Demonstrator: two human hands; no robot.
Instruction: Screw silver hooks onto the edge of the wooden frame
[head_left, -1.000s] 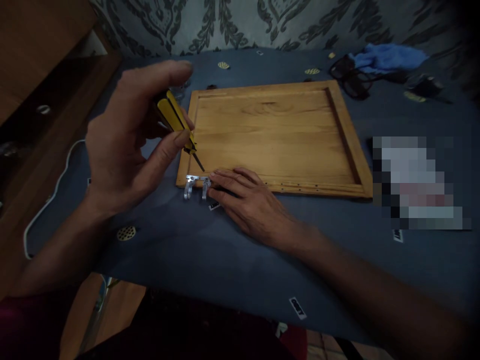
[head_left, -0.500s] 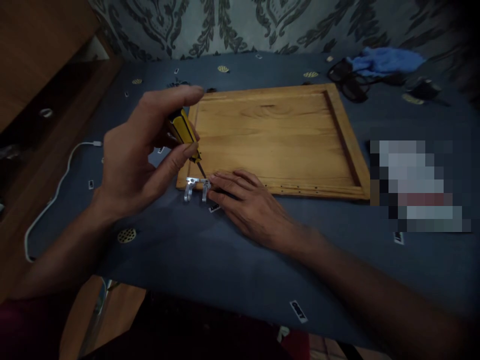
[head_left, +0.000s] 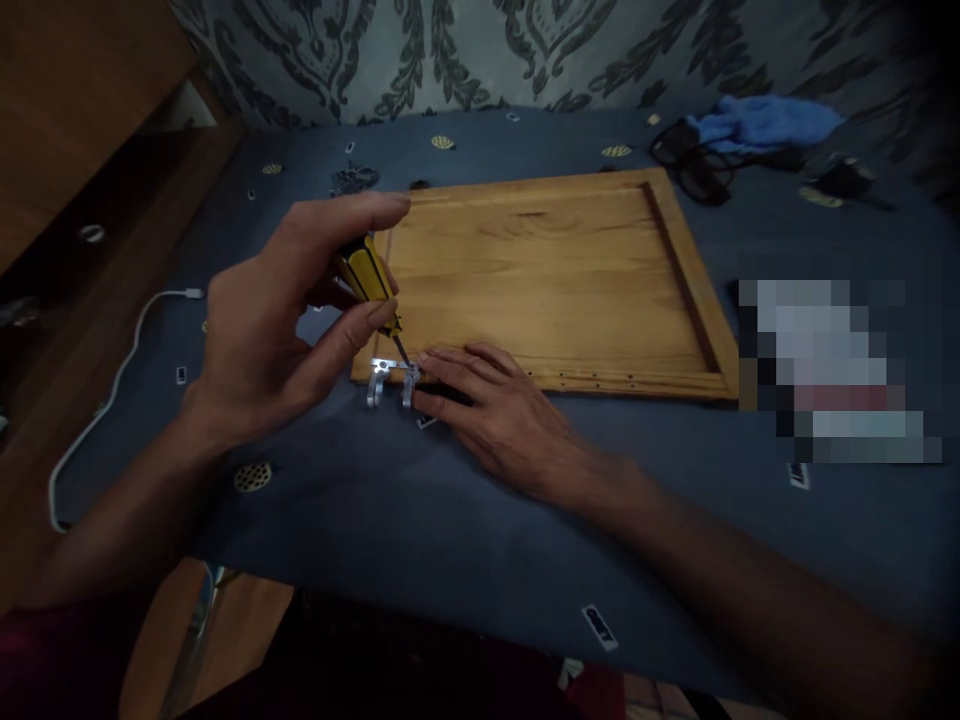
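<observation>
My left hand (head_left: 262,310) is wrapped round a yellow-and-black screwdriver (head_left: 365,270), its index finger stretched over the handle's top. The tilted shaft points down to the right, its tip at a shiny metal bracket (head_left: 384,366) with two curved arms. That bracket lies along the near left edge of a framed wooden panel (head_left: 540,270). Beside the tip, my right hand (head_left: 502,415) holds the bracket's right end against the panel edge, fingertips above and thumb on the near side. Its fingers hide part of the bracket and the screw spot.
Dark glasses (head_left: 697,165) and a blue cloth (head_left: 772,125) lie at the back right. A white cable (head_left: 135,350) curves along the left of the cloth-covered table (head_left: 487,560). Small dark metal pieces (head_left: 354,178) lie behind the panel. A blurred-out item is at the right.
My left hand and the screwdriver handle have lowered slightly, with the tip still at the bracket. My right hand keeps its place. The view has shifted a little.
</observation>
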